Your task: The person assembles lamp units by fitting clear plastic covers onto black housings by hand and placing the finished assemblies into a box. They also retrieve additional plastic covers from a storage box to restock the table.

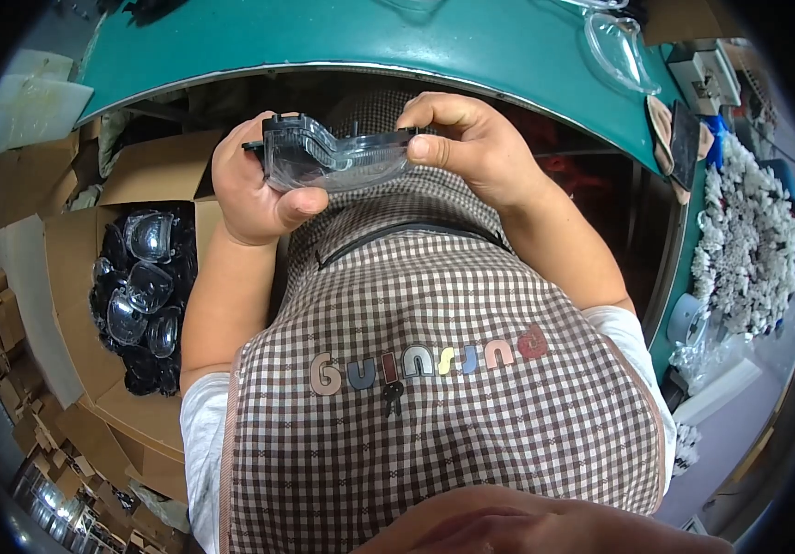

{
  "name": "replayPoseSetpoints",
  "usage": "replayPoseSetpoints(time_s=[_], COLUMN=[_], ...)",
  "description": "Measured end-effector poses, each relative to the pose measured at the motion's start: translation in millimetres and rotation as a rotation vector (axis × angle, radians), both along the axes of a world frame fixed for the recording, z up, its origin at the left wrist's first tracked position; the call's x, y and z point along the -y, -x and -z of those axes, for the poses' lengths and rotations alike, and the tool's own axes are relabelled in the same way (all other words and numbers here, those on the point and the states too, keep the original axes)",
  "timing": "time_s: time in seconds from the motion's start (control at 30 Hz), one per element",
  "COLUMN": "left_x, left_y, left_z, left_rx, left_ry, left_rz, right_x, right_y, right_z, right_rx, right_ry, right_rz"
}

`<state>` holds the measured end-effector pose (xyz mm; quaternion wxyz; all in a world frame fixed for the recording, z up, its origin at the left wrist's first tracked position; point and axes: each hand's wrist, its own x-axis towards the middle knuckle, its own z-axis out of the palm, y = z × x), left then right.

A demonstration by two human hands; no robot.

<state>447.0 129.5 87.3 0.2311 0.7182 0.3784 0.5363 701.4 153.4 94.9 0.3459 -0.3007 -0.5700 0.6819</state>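
Note:
Between my two hands, above my lap, is a lamp [346,166] with a clear curved lens and a black edge. My left hand [254,185] is closed round its left end, with the thumb low along the lens. The right end is pinched between the thumb and forefinger of my right hand [471,148]. The lamp is held off the table, in front of its near edge. Parts of it are hidden behind my fingers.
A green table [231,42] spans the far side, with a clear lens cover [621,51] on its right. At my left, an open cardboard box [74,286] holds several similar lamps [148,235]. A heap of small white parts [744,240] lies at the right.

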Motion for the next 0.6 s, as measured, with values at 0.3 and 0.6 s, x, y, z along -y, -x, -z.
replayPoseSetpoints(time_s=[0.3,0.6], left_x=[9,-6], left_y=[-8,-20], left_z=[5,13], left_rx=[0.060,0.683], left_ry=[0.153,0.356], left_rz=[-0.243,-0.162], right_x=[6,1], right_y=[17,29], right_z=[-22,-3], right_rx=[0.355,-0.268], right_ry=[-0.780,-0.030], right_rz=[0.375,0.173])
